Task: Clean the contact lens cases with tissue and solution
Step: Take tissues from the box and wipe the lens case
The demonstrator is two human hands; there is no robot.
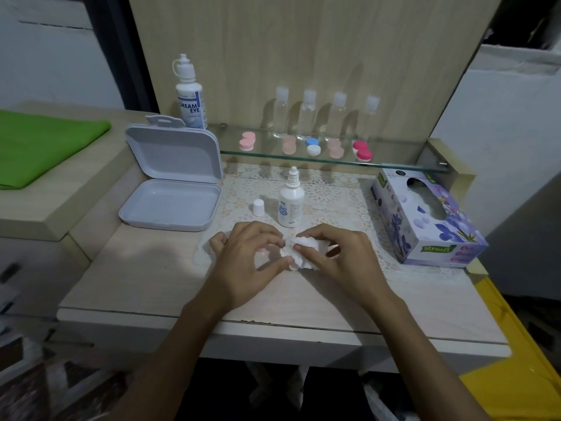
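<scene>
Hands meet over the table (145, 278): the left hand (249, 262) curls its thumb and fingertips around a small case part (287, 253), mostly hidden, while the right hand (340, 262) pinches a crumpled tissue (306, 253) against it. Just beyond the fingers stands the uncapped solution bottle (290, 202), its cap (258, 207) beside it. Beyond the right hand, off to its outer side, lies the tissue box (425, 220).

One head-worn wide-angle view looks forward and down, close over the table (145, 287)
</scene>
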